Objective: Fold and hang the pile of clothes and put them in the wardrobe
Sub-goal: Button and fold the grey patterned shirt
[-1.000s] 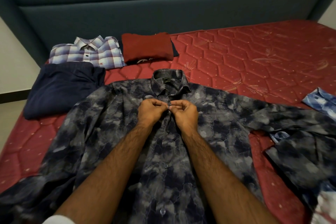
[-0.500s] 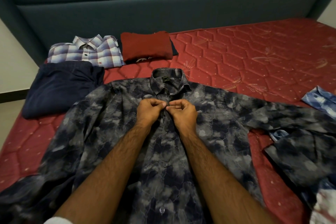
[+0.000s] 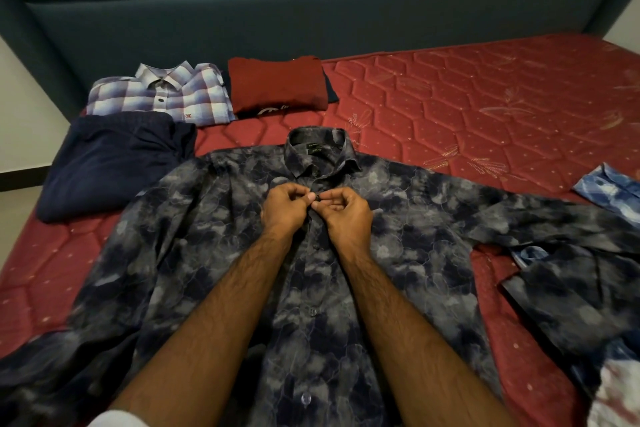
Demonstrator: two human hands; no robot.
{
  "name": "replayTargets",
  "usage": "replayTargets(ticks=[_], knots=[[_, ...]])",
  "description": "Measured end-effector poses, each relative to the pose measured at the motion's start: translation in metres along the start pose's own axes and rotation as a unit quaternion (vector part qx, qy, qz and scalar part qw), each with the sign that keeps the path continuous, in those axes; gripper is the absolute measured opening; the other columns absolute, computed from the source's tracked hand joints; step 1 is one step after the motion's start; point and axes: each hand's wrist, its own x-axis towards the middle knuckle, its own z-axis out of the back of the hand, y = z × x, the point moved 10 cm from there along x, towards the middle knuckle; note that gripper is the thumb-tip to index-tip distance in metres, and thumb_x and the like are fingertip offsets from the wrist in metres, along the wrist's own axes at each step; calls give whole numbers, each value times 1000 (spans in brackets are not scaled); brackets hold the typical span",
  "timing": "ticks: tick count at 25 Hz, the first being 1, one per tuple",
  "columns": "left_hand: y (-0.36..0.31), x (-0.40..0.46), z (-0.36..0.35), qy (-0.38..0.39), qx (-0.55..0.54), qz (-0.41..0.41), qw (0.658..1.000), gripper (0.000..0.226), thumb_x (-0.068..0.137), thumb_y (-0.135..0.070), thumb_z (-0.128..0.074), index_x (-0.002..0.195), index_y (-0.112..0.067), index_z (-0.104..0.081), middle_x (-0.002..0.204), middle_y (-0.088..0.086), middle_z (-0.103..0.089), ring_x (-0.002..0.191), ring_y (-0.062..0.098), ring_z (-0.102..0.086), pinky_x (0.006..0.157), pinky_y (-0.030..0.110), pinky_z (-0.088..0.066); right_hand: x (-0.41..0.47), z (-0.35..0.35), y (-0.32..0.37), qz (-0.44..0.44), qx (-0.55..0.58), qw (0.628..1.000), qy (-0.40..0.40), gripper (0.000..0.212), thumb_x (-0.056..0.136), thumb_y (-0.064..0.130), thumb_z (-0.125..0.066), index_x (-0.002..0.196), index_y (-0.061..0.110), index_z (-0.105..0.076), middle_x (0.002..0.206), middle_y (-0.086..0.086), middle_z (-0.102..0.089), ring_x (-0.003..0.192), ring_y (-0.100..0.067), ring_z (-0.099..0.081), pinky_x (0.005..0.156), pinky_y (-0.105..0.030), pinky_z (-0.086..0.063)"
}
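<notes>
A dark grey-blue patterned shirt [image 3: 214,253] lies spread flat, front up, on the red mattress [image 3: 485,107], collar toward the headboard. My left hand [image 3: 282,208] and my right hand [image 3: 346,215] meet at the placket just below the collar. Both pinch the fabric edges around a small dark button between their fingertips. Lower buttons run down between my forearms. The right sleeve bends back at the mattress's right side.
Folded clothes sit at the far left: a plaid shirt [image 3: 162,97], a red garment [image 3: 277,85] and a navy garment [image 3: 110,163]. Light blue patterned clothes [image 3: 609,191] lie at the right edge. A padded teal headboard [image 3: 311,3] closes the far side.
Both hands have stayed at the upper placket, shifting their fingertips slightly around the button. The shirt has not moved.
</notes>
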Motion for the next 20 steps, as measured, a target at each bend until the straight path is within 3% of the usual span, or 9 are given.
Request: replayTargets(ticks=[4,9,12,15,18,20], knots=[[1,1,3,-11,-4,-7,1000,13,85,-21,-77,79,-28,-66,83,-3,-73,87,22,-71,88,51,-57,-1,-2,0,-6,-43,999,-1,14,78,14,-86,84,12,-74,75,6,-71,65,0,-64,64,-14,-53],[0,-2,5,-25,-3,-18,1000,23,80,-22,-74,89,-29,-55,76,-8,-69,86,20,-68,93,53,-52,2,-8,-1,-10,-109,994,21,18,77,24,-87,83,19,-70,75,8,-69,69,-6,-66,65,-21,-54],[-10,-6,3,-11,87,-26,996,24,89,-23,-69,98,-28,-48,88,-7,-69,98,20,-65,104,51,-43,-1,-8,1,-8,-129,991,31,12,83,29,-80,90,24,-72,78,9,-69,71,-4,-63,65,-22,-51],[-31,-10,-1,14,189,-90,978,31,91,-24,-65,112,-25,-42,98,-1,-65,98,24,-64,97,50,-46,3,-2,6,-26,-123,992,22,17,90,32,-70,105,25,-71,87,7,-72,80,-11,-69,77,-32,-57],[-52,-8,-7,49,237,-201,949,58,87,-22,-66,134,-29,-33,115,2,-61,102,22,-62,85,46,-53,26,7,11,-105,-47,993,-21,40,79,63,-71,95,28,-61,79,5,-72,62,-15,-72,65,-42,-62],[-57,0,-11,86,222,-236,942,70,83,-24,-70,141,-34,-32,127,0,-56,110,18,-60,89,45,-53,41,4,19,-117,-125,985,-25,40,72,65,-74,83,28,-64,75,7,-71,66,-16,-71,66,-37,-59]])
